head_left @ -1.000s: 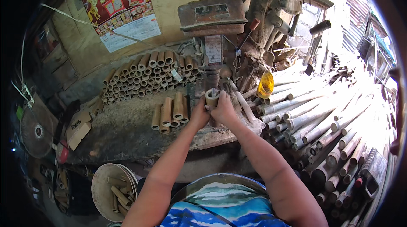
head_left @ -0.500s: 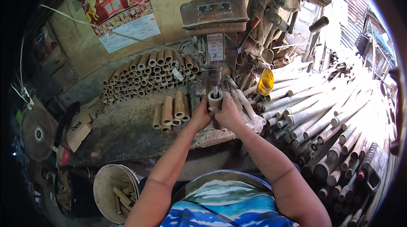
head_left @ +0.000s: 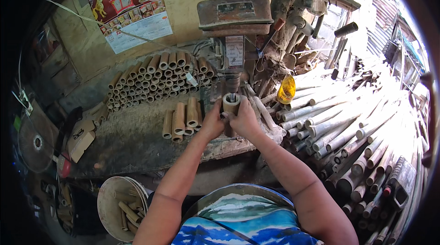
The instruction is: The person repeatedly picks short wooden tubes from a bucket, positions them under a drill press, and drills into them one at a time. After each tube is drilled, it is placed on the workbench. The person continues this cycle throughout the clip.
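Bamboo tube [head_left: 231,109], one: through my remote feed, roughly upright beneath the drill press [head_left: 235,14], bit [head_left: 233,97] at its open mouth, fingers of left hand [head_left: 213,121] and right hand [head_left: 244,119] clasped around opposite sides, presumably against twisting. Cut bamboo tubes [head_left: 180,116], small group: on the bench [head_left: 123,142], left, apparently for easy reach.

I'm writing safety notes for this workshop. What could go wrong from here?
The left hand and right hand hold the bamboo tube with no clamp in sight, so it might twist if the drill bit is turning and catches. Both hands are bare and close to the bit, so a slip could injure them.
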A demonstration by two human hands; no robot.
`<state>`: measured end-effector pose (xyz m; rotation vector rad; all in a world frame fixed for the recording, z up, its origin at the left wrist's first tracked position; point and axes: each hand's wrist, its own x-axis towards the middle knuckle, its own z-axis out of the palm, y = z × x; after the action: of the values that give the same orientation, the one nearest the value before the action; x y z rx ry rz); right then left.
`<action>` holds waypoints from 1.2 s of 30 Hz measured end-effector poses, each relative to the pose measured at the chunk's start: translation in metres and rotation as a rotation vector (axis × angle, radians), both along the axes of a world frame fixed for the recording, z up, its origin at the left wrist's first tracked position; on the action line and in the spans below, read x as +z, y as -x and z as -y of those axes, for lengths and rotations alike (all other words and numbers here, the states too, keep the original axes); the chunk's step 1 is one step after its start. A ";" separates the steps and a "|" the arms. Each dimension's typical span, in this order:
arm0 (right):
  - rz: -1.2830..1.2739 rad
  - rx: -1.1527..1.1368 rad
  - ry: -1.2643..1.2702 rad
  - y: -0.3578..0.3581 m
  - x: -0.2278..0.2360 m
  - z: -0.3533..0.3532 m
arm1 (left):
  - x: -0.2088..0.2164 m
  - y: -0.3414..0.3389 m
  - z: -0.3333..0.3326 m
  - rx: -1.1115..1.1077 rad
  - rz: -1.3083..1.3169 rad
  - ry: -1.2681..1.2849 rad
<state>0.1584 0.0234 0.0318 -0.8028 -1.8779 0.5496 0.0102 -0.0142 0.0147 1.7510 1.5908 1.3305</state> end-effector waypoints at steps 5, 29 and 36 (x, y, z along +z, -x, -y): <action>0.023 0.023 0.091 -0.001 0.009 0.001 | -0.002 -0.005 -0.001 -0.014 0.063 -0.055; 0.065 -0.001 0.090 -0.006 0.007 0.002 | -0.004 -0.009 -0.002 0.011 0.055 -0.117; 0.065 -0.078 0.084 -0.002 0.011 0.005 | -0.008 -0.001 -0.012 -0.098 0.016 -0.214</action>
<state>0.1600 0.0180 0.0424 -0.9553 -1.8840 0.5631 0.0115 -0.0020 0.0064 1.9101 1.3771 1.5090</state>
